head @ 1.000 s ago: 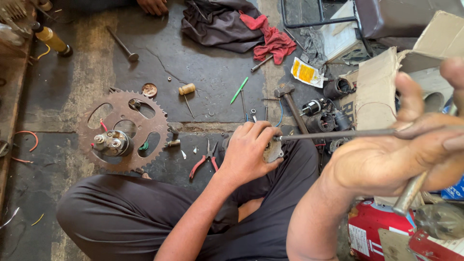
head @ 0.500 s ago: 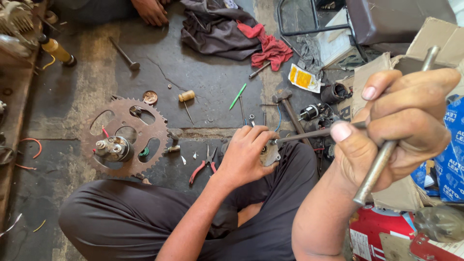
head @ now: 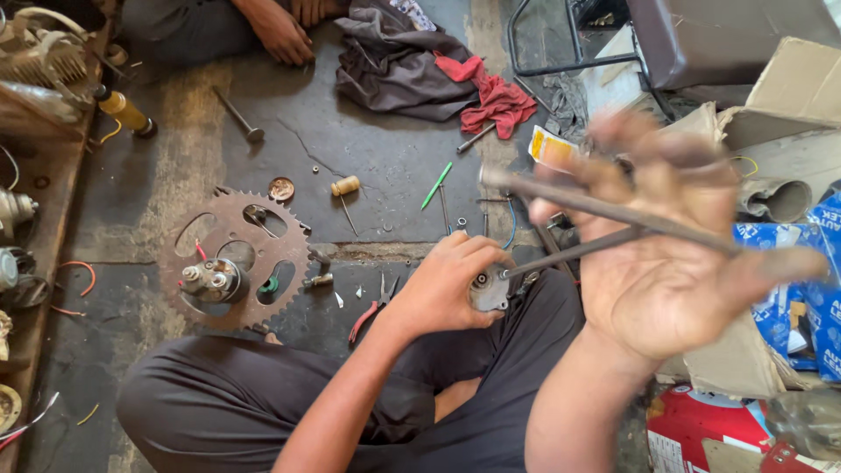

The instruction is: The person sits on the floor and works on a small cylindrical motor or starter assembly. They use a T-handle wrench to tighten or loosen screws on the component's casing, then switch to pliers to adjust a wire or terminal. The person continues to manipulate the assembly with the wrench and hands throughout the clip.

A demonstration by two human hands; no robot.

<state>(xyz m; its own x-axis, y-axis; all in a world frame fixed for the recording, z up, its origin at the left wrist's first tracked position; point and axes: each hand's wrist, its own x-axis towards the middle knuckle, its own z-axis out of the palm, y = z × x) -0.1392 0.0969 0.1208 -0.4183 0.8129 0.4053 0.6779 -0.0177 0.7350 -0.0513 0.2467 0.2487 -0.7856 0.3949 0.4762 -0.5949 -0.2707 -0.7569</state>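
Right hand (head: 674,263): raised close to camera, blurred, fingers loosely curled round a long metal rod (head: 613,210).
Rod axis: slanting from upper left down to right across the palm.
Left hand (head: 447,285): lower, on the lap, clamped round a small grey metal part (head: 489,289).
Thin shaft (head: 569,254): running from that part up-right toward the right hand.
Farther: sprocket (head: 232,271), pliers (head: 372,311), red rag (head: 495,101) on the floor.

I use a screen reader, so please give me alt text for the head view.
Seated cross-legged, a person's left hand presses a small metal part on the knee while the blurred right hand holds rods. A sprocket lies on the floor.
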